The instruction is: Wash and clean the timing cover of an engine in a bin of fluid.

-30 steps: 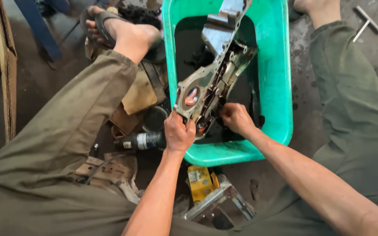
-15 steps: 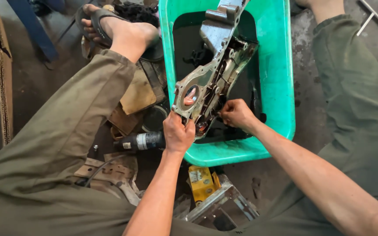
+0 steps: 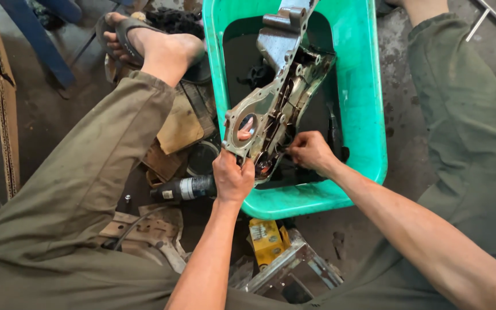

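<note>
- Left hand (image 3: pixel 232 175) – closed round the near end of the metal engine cover (image 3: pixel 271 109), thumb side on the rim; one fingertip pokes through the cover's round hole from behind.
- Engine cover – cast metal, grey-tan, grimy, irregular flat plate w/ ribs, bolt bosses and a round bore near the held end. Stands tilted on edge, long axis running from the basin's near-left rim up toward its far edge; upper end is a blockier grey casting.
- Right hand (image 3: pixel 311 152) – fingers curled tight, pinched against the cover's lower right edge; whatever small thing it grips is hidden, can't tell.
- Green plastic basin (image 3: pixel 368 115) – rectangular w/ rounded corners, smooth glossy walls, dark oily liquid in the bottom. Cover sits inside it, lower end near the near-left corner. Small black parts lie in the dark bottom, too murky to tell what.
- Basin rests on a stained concrete floor (image 3: pixel 397 143), between the person's spread legs in olive-drab cloth trousers.
- Left of basin, touching or just beside its left wall: cardboard scraps (image 3: pixel 180 123), flat, tan, creased.
- Dark bottle w/ pale label (image 3: pixel 186 188) lies on its side just beside the near-left corner of the basin.
- Yellow box (image 3: pixel 266 240) just beyond the basin's near edge, beside an angled bare-metal frame (image 3: pixel 294 265).
- Foot in a dark sandal (image 3: pixel 144 43) near the basin's far-left corner.
- T-shaped metal tool (image 3: pixel 484 16) on the floor, well apart, past the far-right corner.
</note>
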